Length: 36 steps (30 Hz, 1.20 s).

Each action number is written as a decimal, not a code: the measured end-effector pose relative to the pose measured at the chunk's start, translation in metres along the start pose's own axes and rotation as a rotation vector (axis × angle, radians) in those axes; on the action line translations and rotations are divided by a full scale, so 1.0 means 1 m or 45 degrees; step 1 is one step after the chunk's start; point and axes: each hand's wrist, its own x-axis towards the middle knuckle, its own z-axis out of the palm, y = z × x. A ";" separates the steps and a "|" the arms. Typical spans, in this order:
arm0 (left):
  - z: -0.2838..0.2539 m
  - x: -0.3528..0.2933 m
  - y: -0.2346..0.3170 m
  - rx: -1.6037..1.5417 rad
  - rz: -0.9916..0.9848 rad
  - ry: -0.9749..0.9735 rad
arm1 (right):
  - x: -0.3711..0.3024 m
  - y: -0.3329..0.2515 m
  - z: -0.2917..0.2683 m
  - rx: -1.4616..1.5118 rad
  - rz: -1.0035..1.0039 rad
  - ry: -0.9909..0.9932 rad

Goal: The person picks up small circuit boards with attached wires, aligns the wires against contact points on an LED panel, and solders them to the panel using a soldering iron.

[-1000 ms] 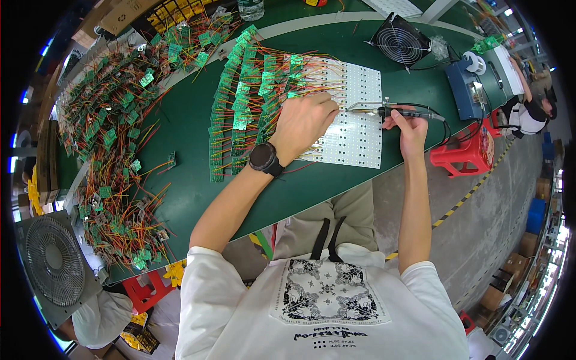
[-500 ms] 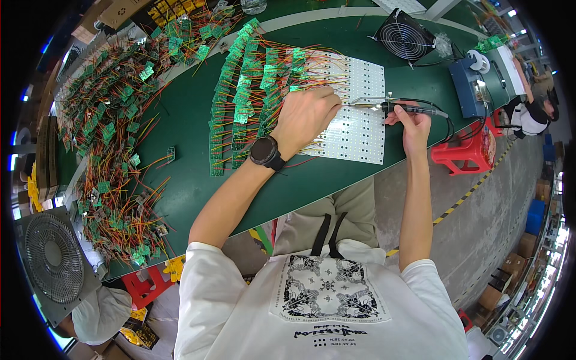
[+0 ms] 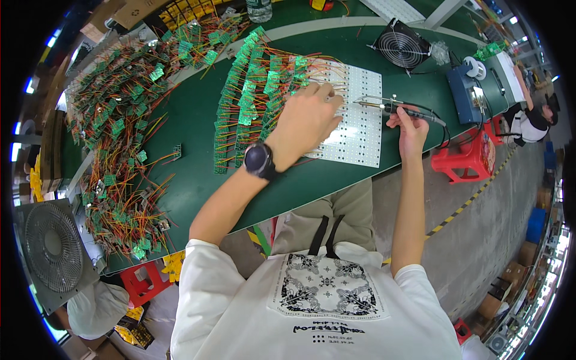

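A white board (image 3: pixel 360 135) with rows of small dark holes or pads lies on the green table. My left hand (image 3: pixel 306 123), a dark watch at its wrist, rests over the board's left part. Its fingers curl down among red and yellow wires (image 3: pixel 330 63); the fingertips are mostly hidden, so what they pinch does not show. Wires run from the board to rows of small green circuit boards (image 3: pixel 249 93) on the left. My right hand (image 3: pixel 409 127) grips a soldering iron (image 3: pixel 393 108) with a thin feed tube, its tip over the board, apart from my left fingers.
A heap of wired circuit boards (image 3: pixel 114 126) covers the table's left side. Beyond the white board stands a black fan (image 3: pixel 403 45); a blue soldering station (image 3: pixel 467 93) sits at right. A red stool (image 3: pixel 465 159) and a large grey fan (image 3: pixel 54 243) stand beside the table.
The soldering iron's tip has drawn back to the right, away from my left fingertips. My left hand has shifted slightly, and the whole view has moved a little.
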 end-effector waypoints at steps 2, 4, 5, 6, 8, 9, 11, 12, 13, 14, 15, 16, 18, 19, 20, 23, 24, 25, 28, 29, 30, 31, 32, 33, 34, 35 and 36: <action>-0.018 0.002 0.021 0.188 0.079 0.045 | -0.001 0.001 -0.006 0.005 -0.013 0.090; -0.026 -0.010 0.050 0.022 -0.024 -0.129 | 0.000 0.001 -0.004 -0.006 -0.008 0.094; -0.024 -0.018 0.068 -0.091 -0.100 -0.261 | 0.000 0.001 -0.003 -0.010 -0.009 0.119; -0.013 -0.031 0.078 -0.101 -0.033 -0.313 | -0.001 0.003 0.003 -0.004 -0.004 0.129; 0.023 -0.062 0.094 0.117 -0.044 -0.386 | -0.001 0.003 0.008 -0.035 -0.033 0.198; 0.033 -0.067 0.098 0.192 -0.035 -0.416 | -0.001 0.004 0.003 -0.010 -0.036 0.205; 0.046 -0.065 0.099 0.174 -0.040 -0.294 | -0.001 0.005 -0.003 -0.035 -0.068 0.245; 0.047 -0.064 0.101 0.163 -0.050 -0.267 | -0.001 0.005 -0.004 -0.004 -0.076 0.234; 0.049 -0.064 0.100 0.189 -0.080 -0.270 | -0.001 0.005 -0.001 0.016 -0.068 0.202; 0.050 -0.064 0.095 0.144 -0.097 -0.178 | -0.002 0.005 0.004 0.036 -0.061 0.170; 0.043 -0.055 0.093 0.090 -0.091 -0.075 | 0.002 0.006 0.001 0.037 -0.059 0.157; 0.033 -0.053 0.092 0.108 -0.100 -0.067 | 0.002 0.007 -0.002 0.049 -0.063 0.140; 0.006 -0.055 0.088 -0.217 -0.199 -0.022 | 0.000 0.009 -0.009 0.033 -0.048 0.191; -0.009 -0.062 0.083 -0.179 -0.306 0.141 | -0.001 0.008 -0.009 0.038 -0.045 0.205; -0.017 -0.075 0.071 -0.088 -0.389 0.229 | 0.001 0.008 -0.008 0.049 -0.048 0.204; -0.049 -0.127 0.024 0.130 -0.936 0.448 | 0.000 0.005 -0.006 0.082 -0.056 0.181; -0.057 -0.148 0.002 0.121 -1.243 0.440 | 0.000 0.005 -0.004 0.069 -0.057 0.146; -0.062 -0.170 -0.018 0.017 -1.450 0.509 | 0.000 0.005 -0.004 0.050 -0.064 0.120; -0.087 -0.197 -0.039 0.109 -1.763 0.599 | -0.001 0.005 -0.007 0.025 -0.042 0.145; -0.091 -0.197 -0.044 0.164 -1.775 0.638 | 0.000 0.006 -0.007 0.030 -0.045 0.152; -0.092 -0.194 -0.046 0.164 -1.771 0.637 | 0.001 0.005 -0.007 0.046 -0.054 0.138; -0.092 -0.191 -0.050 0.277 -1.763 0.622 | 0.001 0.004 -0.007 0.062 -0.064 0.125; -0.093 -0.187 -0.053 0.390 -1.753 0.608 | -0.001 0.003 -0.008 0.061 -0.067 0.131; -0.089 -0.193 -0.065 0.408 -1.740 0.664 | -0.001 0.003 -0.005 0.049 -0.047 0.119; -0.087 -0.193 -0.070 0.407 -1.734 0.672 | -0.001 0.003 -0.004 0.035 -0.031 0.107; -0.085 -0.195 -0.075 0.456 -1.714 0.764 | -0.001 0.003 -0.002 0.038 -0.041 0.107; -0.084 -0.190 -0.075 0.498 -1.689 0.849 | -0.002 0.003 -0.003 0.037 -0.030 0.103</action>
